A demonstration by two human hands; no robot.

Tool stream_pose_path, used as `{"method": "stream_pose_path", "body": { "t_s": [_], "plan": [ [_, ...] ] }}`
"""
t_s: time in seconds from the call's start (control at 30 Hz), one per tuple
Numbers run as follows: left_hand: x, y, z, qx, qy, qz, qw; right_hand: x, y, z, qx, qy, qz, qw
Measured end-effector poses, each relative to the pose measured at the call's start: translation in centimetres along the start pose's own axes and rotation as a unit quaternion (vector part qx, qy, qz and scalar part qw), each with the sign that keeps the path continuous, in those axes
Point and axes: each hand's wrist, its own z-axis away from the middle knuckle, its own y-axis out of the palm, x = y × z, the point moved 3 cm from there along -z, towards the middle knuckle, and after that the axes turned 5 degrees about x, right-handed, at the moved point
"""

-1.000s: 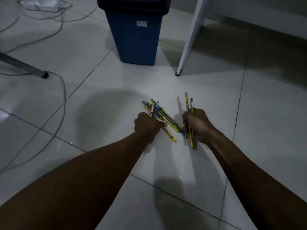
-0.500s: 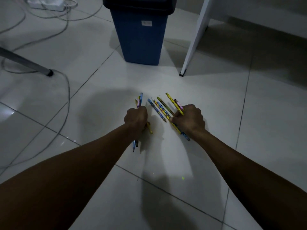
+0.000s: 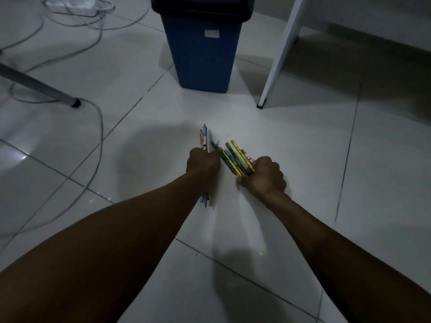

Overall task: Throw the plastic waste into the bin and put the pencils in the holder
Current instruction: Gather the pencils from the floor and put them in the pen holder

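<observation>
Both my fists are low over the white tiled floor, each closed round coloured pencils. My left hand [image 3: 203, 162] grips a small upright bundle of pencils [image 3: 204, 139]; their tips stick out above the fist and below it near the wrist. My right hand [image 3: 264, 177] grips several yellow, blue and green pencils [image 3: 234, 157] that fan out to the upper left, their far ends close to my left fist. A blue bin [image 3: 203, 47] with a black rim stands on the floor beyond the hands. No pencil holder is in view.
A white table leg [image 3: 278, 57] slants down to the floor right of the bin. A grey metal leg [image 3: 39, 88] reaches in from the left. Loose cables [image 3: 98, 127] curl over the left tiles, leading to a white power strip [image 3: 72, 5] at the top.
The pencils lay in one crossed heap under both hands; now they are split into two held bundles. My left hand's bundle has turned upright and my right hand has shifted right.
</observation>
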Motion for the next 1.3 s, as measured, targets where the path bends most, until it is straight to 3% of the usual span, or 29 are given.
{"method": "stream_pose_path", "body": {
  "t_s": [0.2,0.37,0.6,0.73,1.1,1.17,1.3],
  "plan": [
    [-0.3,0.9,-0.3,-0.014,0.013,-0.077,0.997,-0.6,-0.6,-0.1,0.010,0.011,-0.018,1.000],
    [-0.8,0.8,-0.7,-0.018,0.026,-0.092,0.995,-2.1,-1.2,-0.6,0.023,0.042,-0.112,0.993],
    [-2.4,2.0,0.1,0.008,0.068,-0.238,0.969,-4.8,-3.0,-1.3,0.013,0.048,-0.247,0.968],
    [-2.5,3.0,0.9,0.021,0.080,-0.291,0.953,-5.0,-4.3,-0.3,0.048,0.070,-0.307,0.948],
    [-1.6,4.1,3.4,0.047,0.175,-0.526,0.831,-4.9,-3.6,0.5,0.095,0.112,-0.409,0.900],
    [-1.3,4.0,3.2,0.065,0.168,-0.528,0.830,-4.9,-3.3,0.6,0.114,0.114,-0.436,0.885],
    [-1.3,2.9,2.6,0.121,0.175,-0.444,0.870,-4.9,-3.0,1.2,0.153,0.125,-0.520,0.831]
  ]
}}
